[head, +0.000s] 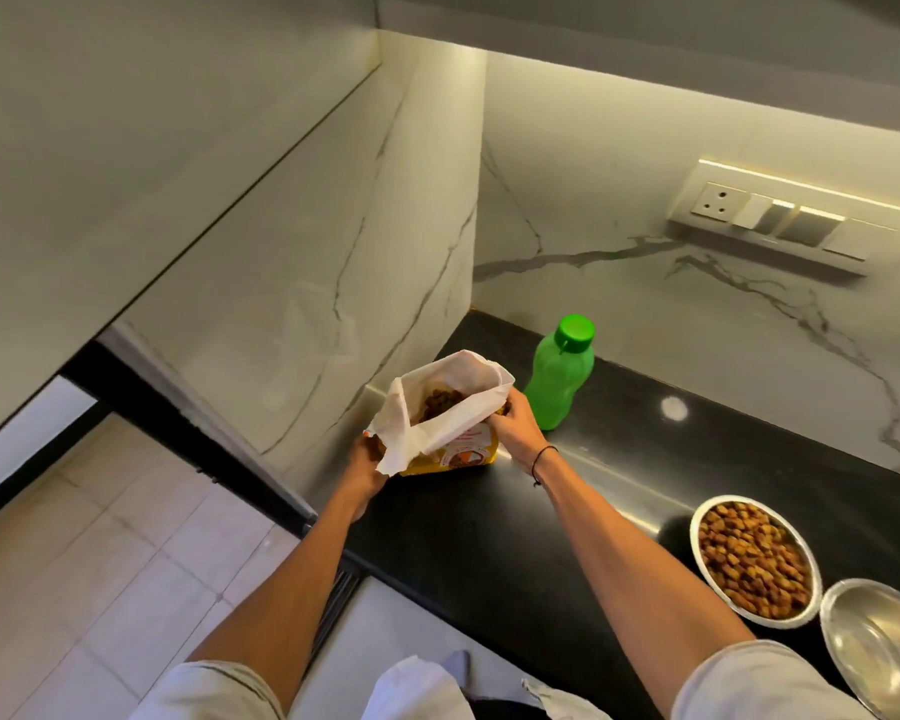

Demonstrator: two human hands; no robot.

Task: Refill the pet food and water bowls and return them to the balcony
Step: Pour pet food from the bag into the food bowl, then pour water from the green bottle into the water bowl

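Hands clamp the bag (450, 433) at the desk's (489, 537) back-left corner: left grip (367, 462), right grip (513, 426) hold its mouth open, kibble upright.

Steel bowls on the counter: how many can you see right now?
2. The kibble-filled bowl sits on the black counter at lower right; the empty bowl is just right of it, nearer the camera and partly cut off by the frame edge. Others could lie outside the view.
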